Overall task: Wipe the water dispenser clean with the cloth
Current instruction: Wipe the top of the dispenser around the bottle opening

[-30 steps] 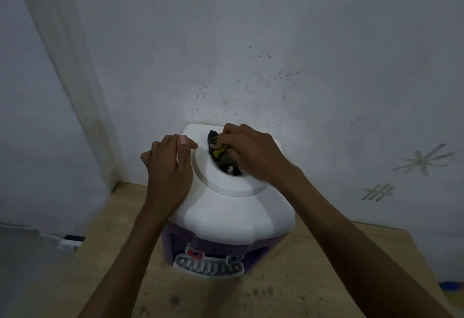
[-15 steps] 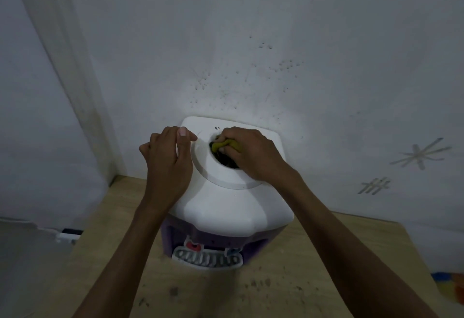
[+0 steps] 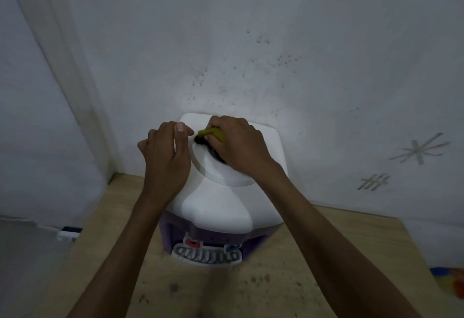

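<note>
A white-topped water dispenser (image 3: 218,207) with a purple front stands on a wooden table against the wall. Its top has a round raised collar around a dark opening. My right hand (image 3: 238,147) grips a yellow-green cloth (image 3: 213,134) and presses it into that opening at its far left side. Most of the cloth is hidden under my fingers. My left hand (image 3: 165,159) rests on the left shoulder of the dispenser's top, fingers curled over the edge, thumb up near the collar.
The wooden table (image 3: 288,280) carries dark specks in front of the dispenser. A white drip grille (image 3: 206,255) with red and blue taps sits low on the front. A spotted white wall (image 3: 251,54) rises right behind. Coloured objects (image 3: 449,277) lie at the right edge.
My right hand has shifted the cloth left and toward the far rim of the opening. The left hand has stayed on the dispenser's left side. The view has dropped slightly.
</note>
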The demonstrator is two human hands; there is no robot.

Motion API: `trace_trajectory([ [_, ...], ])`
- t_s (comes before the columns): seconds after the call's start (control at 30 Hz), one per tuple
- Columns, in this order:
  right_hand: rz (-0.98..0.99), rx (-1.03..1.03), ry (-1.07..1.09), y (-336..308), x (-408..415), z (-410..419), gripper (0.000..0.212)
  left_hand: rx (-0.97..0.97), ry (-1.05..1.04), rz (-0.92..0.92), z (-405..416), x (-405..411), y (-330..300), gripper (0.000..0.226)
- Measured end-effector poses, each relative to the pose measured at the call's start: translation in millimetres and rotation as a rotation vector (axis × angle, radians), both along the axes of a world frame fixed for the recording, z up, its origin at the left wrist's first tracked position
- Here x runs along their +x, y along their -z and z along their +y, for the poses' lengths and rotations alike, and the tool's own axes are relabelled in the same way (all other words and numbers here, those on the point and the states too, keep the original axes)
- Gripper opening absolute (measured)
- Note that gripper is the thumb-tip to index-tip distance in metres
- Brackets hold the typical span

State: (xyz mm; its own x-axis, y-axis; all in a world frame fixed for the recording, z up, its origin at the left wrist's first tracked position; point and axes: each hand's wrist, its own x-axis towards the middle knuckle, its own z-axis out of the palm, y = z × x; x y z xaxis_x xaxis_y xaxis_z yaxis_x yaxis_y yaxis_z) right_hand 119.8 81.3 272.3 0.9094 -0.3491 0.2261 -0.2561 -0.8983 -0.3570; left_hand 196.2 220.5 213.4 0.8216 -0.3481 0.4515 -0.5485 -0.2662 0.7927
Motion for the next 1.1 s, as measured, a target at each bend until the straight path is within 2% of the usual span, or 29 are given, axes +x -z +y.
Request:
trace_trajectory([
  [0.13, 0.124, 0.024, -0.136, -14, -19, 2, 0.008, -0.004, -0.009, 0.009, 0, 0, 0, 0.048],
  [0.2, 0.151, -0.028, -0.157, -16, -24, 3, 0.005, -0.013, -0.012, 0.006, 0, 0, 0, 0.047],
  [0.4, -0.005, -0.293, 0.032, -1, 26, 13, 0.012, -0.052, -0.008, 0.007, 0, 0, 2, 0.041],
  [0.47, -0.003, -0.336, 0.089, 1, 43, 13, 0.008, -0.05, -0.011, 0.006, 1, 1, 3, 0.036],
  [0.57, 0.032, -0.379, 0.06, 0, 47, 15, 0.007, -0.078, -0.004, 0.019, 1, 0, 3, 0.032],
  [0.77, 0.091, -0.326, -0.165, -11, 0, 29, 0.017, -0.179, 0.001, 0.059, 3, -2, 2, 0.04],
  [0.87, 0.087, -0.313, -0.267, -10, -25, 26, 0.02, -0.174, 0.005, 0.078, 3, -1, 4, 0.035],
  [1.1, 0.111, -0.223, -0.207, -4, -67, 5, 0.025, -0.163, 0.028, 0.069, 2, 0, 3, 0.041],
])
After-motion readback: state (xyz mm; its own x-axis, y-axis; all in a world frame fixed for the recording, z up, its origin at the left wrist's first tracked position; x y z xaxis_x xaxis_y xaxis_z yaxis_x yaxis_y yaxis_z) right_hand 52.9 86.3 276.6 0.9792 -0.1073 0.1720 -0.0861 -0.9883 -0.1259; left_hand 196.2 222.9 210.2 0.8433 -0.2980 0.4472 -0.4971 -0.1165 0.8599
